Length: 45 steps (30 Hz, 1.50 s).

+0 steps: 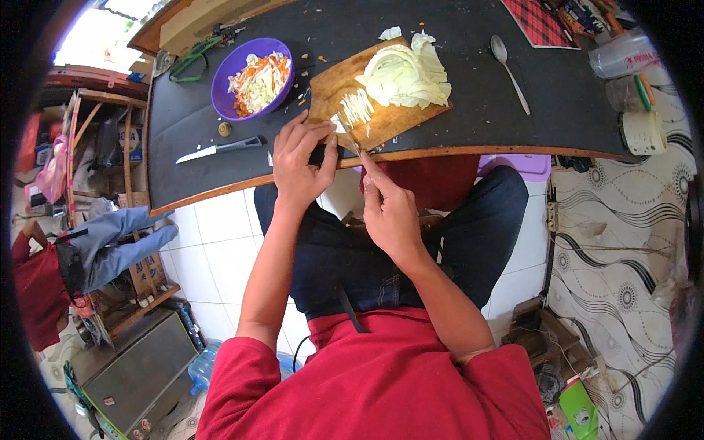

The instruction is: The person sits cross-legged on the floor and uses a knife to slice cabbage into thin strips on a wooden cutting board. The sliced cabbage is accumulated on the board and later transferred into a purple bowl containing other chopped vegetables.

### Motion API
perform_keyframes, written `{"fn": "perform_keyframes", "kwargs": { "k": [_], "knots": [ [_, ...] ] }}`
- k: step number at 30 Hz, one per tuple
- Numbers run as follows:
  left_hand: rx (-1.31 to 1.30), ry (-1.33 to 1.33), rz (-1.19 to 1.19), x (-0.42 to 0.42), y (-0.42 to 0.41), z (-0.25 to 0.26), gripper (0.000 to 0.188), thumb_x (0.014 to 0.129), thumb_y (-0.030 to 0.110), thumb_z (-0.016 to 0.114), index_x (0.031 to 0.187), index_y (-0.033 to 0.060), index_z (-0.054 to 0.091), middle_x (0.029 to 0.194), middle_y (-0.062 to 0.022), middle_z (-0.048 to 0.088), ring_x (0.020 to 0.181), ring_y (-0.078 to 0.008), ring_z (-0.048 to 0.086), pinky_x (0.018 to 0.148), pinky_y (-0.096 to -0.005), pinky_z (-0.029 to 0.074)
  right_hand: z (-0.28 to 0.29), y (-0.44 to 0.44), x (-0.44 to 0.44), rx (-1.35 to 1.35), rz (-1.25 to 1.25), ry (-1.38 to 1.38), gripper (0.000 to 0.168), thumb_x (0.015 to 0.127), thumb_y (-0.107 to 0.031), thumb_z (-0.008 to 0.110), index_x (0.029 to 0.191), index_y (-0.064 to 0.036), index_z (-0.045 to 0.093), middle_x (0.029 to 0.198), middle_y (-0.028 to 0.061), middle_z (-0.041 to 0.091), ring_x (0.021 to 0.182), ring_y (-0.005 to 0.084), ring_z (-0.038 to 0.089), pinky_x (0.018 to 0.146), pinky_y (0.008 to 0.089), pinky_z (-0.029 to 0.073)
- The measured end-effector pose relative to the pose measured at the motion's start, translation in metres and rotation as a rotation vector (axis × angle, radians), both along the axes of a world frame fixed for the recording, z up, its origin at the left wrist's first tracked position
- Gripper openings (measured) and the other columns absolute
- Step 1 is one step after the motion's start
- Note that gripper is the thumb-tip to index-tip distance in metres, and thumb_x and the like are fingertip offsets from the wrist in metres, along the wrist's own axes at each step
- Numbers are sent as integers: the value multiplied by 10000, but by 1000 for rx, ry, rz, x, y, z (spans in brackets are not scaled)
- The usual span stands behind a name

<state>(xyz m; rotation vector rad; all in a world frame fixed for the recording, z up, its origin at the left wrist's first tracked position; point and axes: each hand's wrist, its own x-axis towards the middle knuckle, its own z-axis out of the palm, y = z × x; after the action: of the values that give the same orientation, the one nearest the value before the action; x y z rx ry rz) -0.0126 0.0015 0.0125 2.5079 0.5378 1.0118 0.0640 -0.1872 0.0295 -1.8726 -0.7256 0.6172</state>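
Observation:
My right hand (391, 206) grips a knife (350, 133), its blade over the near left part of a wooden cutting board (399, 122). Beside the blade, the fingertips of my left hand (301, 157) press on a small pale piece of cabbage (337, 123) at the board's left end. Thin cabbage strips (357, 106) lie just right of the blade. Farther back on the board rests a large cut portion of cabbage (404, 77) with loose leaves. To the left stands a purple bowl (218, 88) with shredded cabbage and orange shreds, probably carrot (256, 82).
A second knife (223, 148) with a dark handle lies left of my left hand. A metal spoon (510, 74) is on the black tabletop (473, 129) at right. Jars (643, 132) line the right edge. Another person (66, 269) stands at far left.

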Motion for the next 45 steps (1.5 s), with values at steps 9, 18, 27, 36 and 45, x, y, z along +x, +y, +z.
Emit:
{"fn": "perform_keyframes", "kwargs": {
  "k": [9, 18, 27, 36, 45],
  "knots": [
    [66, 36, 23, 1, -4, 1, 262, 885, 49, 801, 1140, 79, 855, 1102, -134, 823, 1144, -431, 750, 1109, -529, 572, 14, 4, -3, -72, -13, -13, 449, 1114, -166, 597, 1544, -49, 651, 902, 363, 713, 892, 534, 748, 786, 603, 567],
    [103, 39, 55, 1, -3, -5, 251, 874, 92, 793, 1113, 125, 864, 1088, -49, 798, 1205, -367, 729, 1002, -460, 546, 22, 5, -1, -87, -12, 5, 442, 1109, -142, 605, 1537, -45, 659, 875, 360, 700, 887, 513, 755, 765, 570, 574],
    [89, 33, 46, 3, -4, -2, 256, 872, 67, 792, 1115, 104, 864, 1093, -83, 812, 1173, -393, 740, 1023, -482, 569, 15, 2, -1, -64, -37, -21, 443, 1100, -166, 618, 1530, -76, 678, 868, 345, 700, 847, 513, 750, 742, 569, 568],
    [87, 22, 53, 2, -1, -10, 255, 866, 100, 795, 1107, 132, 870, 1077, -27, 794, 1229, -346, 726, 970, -433, 530, 5, 1, 4, -9, -30, -63, 418, 1109, -184, 616, 1504, -76, 698, 925, 353, 708, 912, 538, 737, 773, 573, 574],
    [63, 39, 49, 1, -4, -5, 259, 902, 76, 799, 1150, 116, 859, 1120, -100, 814, 1191, -406, 732, 1058, -508, 565, 5, 1, 9, -52, -2, -68, 419, 1107, -189, 609, 1509, -112, 697, 972, 353, 716, 946, 537, 735, 809, 610, 571]
  ]
}}
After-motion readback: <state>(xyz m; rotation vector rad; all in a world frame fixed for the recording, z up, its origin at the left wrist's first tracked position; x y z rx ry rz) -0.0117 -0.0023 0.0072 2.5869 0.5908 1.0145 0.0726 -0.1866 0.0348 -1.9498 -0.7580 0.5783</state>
